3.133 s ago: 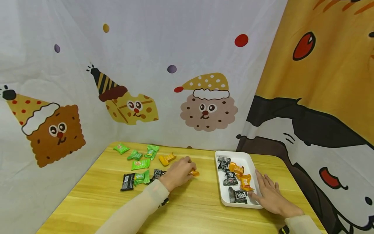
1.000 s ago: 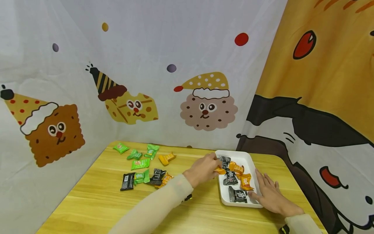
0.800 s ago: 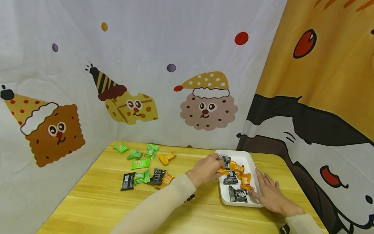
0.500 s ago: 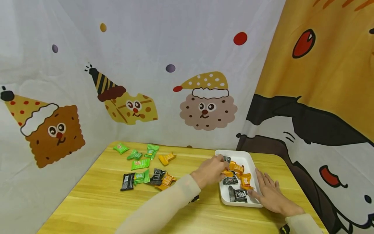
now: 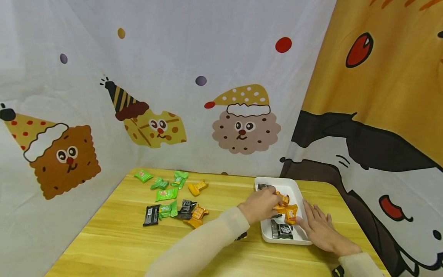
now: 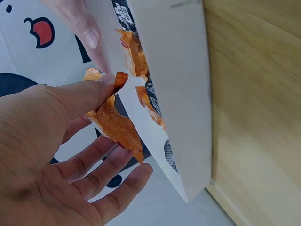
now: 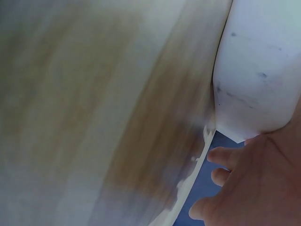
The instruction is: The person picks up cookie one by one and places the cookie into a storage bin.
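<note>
In the left wrist view my left hand (image 6: 61, 127) pinches an orange-wrapped candy (image 6: 117, 129) between thumb and fingers. The head view has this left hand (image 5: 261, 205) over the left side of a white tray (image 5: 288, 185), where it hides some of the contents. Orange candies (image 5: 291, 214) and black-wrapped candies (image 5: 282, 231) lie inside the tray. My right hand (image 5: 322, 231) rests along the tray's right edge, fingers stretched out. In the right wrist view, the right hand (image 7: 258, 183) is beside the tray's outer wall (image 7: 258, 70).
On the table's left lie several green-wrapped candies (image 5: 166, 194), black ones (image 5: 151, 215) and orange ones (image 5: 198, 188). A printed cloth (image 5: 159, 57) hangs behind the wooden table (image 5: 114, 234).
My left hand has picked up an orange candy from the table's middle and carried it right, over the tray. It has moved further in since half a second ago. The right hand stays put.
</note>
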Demonstrator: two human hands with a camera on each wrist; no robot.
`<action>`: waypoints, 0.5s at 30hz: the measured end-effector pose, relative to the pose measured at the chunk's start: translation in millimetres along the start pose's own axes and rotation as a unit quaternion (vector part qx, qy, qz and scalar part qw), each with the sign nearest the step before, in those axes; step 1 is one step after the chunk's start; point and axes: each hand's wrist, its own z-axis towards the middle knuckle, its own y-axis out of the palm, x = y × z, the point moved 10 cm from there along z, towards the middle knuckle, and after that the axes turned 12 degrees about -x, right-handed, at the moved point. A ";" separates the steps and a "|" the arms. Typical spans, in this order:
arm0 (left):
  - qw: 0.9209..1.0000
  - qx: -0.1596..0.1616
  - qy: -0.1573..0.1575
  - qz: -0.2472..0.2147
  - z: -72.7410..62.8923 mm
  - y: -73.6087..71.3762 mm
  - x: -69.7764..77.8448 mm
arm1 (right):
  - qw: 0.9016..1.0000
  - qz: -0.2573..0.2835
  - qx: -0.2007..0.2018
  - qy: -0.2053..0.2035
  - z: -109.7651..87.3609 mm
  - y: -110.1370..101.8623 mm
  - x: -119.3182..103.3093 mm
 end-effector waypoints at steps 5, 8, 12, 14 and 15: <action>1.000 -0.008 0.009 0.007 11.6 0.7 11.8 | 1.000 0.005 0.001 -0.001 -1.2 -0.2 -1.1; 1.000 -0.019 0.008 0.008 17.1 2.1 17.8 | 1.000 0.006 0.002 -0.003 -1.7 -0.2 -1.8; 0.999 -0.038 0.000 0.015 21.5 4.7 24.7 | 1.000 0.007 0.006 -0.010 -2.6 -0.6 -3.2; 0.999 -0.046 -0.003 0.020 23.0 6.1 27.6 | 1.000 0.010 0.006 -0.014 -2.8 -0.5 -3.2; 0.999 -0.048 -0.004 0.020 23.8 6.5 28.7 | 1.000 0.011 0.005 -0.015 -2.7 -0.4 -2.9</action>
